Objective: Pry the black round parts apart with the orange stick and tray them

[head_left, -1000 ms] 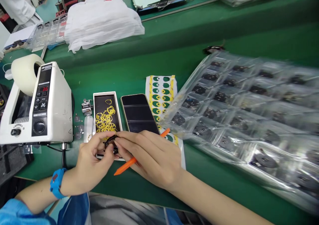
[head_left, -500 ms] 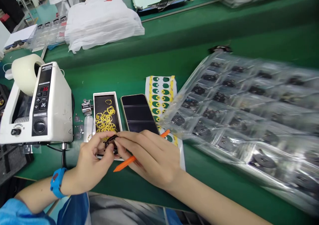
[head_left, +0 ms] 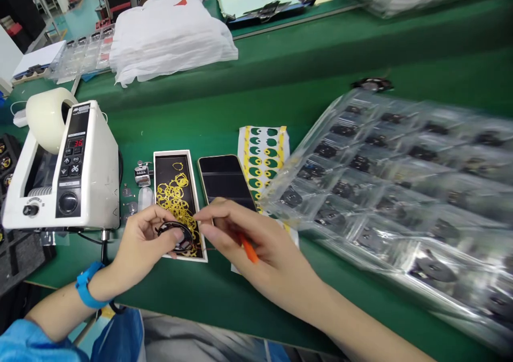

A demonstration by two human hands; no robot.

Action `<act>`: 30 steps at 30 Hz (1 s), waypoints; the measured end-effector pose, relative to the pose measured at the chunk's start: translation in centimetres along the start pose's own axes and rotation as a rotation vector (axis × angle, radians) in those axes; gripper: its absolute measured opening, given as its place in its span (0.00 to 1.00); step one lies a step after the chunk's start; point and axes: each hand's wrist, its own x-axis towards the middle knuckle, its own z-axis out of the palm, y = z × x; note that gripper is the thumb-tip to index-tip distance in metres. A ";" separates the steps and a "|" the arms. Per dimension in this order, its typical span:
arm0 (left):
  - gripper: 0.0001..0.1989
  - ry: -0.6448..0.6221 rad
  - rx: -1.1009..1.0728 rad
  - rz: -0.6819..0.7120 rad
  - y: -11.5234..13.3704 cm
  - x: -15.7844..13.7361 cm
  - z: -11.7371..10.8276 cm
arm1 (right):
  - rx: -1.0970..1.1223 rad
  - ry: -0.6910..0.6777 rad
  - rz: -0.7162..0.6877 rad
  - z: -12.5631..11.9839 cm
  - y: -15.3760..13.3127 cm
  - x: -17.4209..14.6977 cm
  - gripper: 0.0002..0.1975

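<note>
My left hand (head_left: pixel 146 239) grips a round black part (head_left: pixel 180 237) by its rim, tilted over the near end of a white-rimmed box (head_left: pixel 205 256). Several thin yellow rings (head_left: pixel 172 193) lie heaped inside that box. Just right of the part is my right hand (head_left: pixel 256 244), its thumb and index fingertips close together; whether they pinch anything small I cannot tell. An orange pointed stick (head_left: pixel 249 248) is tucked into its curled fingers, mostly hidden. Behind that hand lie a dark phone (head_left: pixel 224 177) and a sheet of green and yellow stickers (head_left: pixel 262 151).
A white tape dispenser (head_left: pixel 98 169) stands at the left, beside a metal tally counter (head_left: pixel 142 174). Clear compartment trays (head_left: pixel 360 249) with black parts cover the right side. Another black part (head_left: pixel 372 84) sits behind them. White sheets (head_left: pixel 172 36) are stacked at the back.
My right hand has drawn back rightward from the black part, which now shows more of its round face. The orange stick has swung back into the right palm. The view has shifted slightly.
</note>
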 end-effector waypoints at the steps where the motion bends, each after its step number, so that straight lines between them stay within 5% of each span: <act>1: 0.10 -0.026 0.014 -0.010 0.1 0.0 -0.1 | 0.043 -0.067 0.009 0.0 0.1 0.0 0.06; 8: 0.04 -0.107 0.122 0.040 0.8 0.0 0.0 | 0.169 -0.250 -0.026 0.2 0.2 -0.5 0.07; 15: 0.03 -0.127 0.244 0.180 0.5 -0.1 0.2 | 0.267 -0.397 0.321 0.7 -0.4 -0.4 0.20; 18: 0.03 -0.107 0.152 0.100 0.6 -0.1 0.2 | 0.305 -0.384 0.413 0.8 -0.3 -0.3 0.22; 25: 0.19 0.016 -0.057 -0.115 0.2 0.3 -0.4 | 0.225 -0.301 0.415 0.9 -0.1 -0.3 0.17; 30: 0.20 0.025 -0.097 -0.144 -0.3 0.5 -0.7 | 0.240 -0.294 0.417 1.2 -0.1 -0.3 0.19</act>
